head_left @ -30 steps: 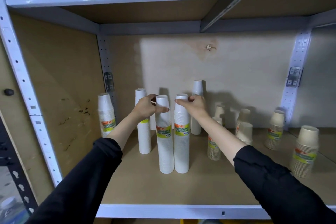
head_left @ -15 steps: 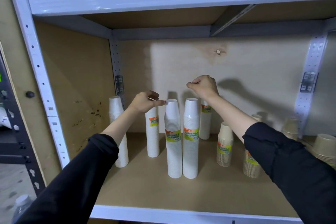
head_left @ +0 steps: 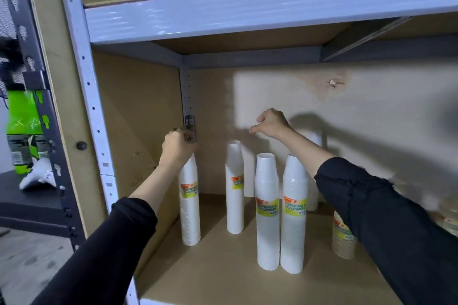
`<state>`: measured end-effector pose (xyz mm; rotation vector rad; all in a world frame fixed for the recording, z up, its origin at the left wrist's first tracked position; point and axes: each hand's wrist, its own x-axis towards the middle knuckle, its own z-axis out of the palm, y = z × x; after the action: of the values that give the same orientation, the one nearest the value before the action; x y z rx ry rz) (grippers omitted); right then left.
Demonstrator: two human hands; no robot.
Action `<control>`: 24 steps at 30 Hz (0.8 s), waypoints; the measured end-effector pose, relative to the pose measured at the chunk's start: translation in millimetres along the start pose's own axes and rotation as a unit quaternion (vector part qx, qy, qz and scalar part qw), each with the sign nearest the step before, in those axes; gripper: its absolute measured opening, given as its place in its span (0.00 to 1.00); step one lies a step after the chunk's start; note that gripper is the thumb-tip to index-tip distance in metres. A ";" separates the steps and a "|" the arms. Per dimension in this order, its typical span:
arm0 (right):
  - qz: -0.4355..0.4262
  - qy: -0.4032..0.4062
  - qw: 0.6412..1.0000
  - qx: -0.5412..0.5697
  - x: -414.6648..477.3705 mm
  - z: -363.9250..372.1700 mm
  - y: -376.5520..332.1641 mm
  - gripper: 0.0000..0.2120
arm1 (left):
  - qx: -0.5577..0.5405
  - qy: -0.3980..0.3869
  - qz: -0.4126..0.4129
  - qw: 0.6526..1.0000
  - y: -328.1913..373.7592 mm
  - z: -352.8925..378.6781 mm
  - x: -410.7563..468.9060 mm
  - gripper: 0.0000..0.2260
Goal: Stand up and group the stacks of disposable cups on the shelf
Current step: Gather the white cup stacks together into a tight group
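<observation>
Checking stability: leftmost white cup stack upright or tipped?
Upright: tall white disposable cup stack stands base-down on the brown shelf board; left hand grips its top.

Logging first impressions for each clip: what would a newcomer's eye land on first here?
First, the front pair of white stacks, upright and side by side at the middle of the shelf. Next, the left hand closed over the top of the leftmost white stack near the side wall. The right hand hovers above the stacks with fingers curled, holding nothing.
</observation>
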<state>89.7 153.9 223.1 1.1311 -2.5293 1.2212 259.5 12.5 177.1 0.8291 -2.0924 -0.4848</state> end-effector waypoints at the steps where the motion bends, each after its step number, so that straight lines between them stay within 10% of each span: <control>1: 0.001 -0.010 1.000 -0.006 3.2 4.7 -1.9 0.22 | 0.003 0.001 -0.009 1.000 -3.4 1.0 0.7 0.18; 24: 0.008 -0.166 0.980 -0.110 22.9 73.1 -25.4 0.10 | -0.087 -0.067 -0.109 0.988 -34.7 16.4 8.5 0.17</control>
<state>105.4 78.5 199.2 1.3569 -2.8273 0.7797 256.0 -17.3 151.6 0.9500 -2.0533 -0.8483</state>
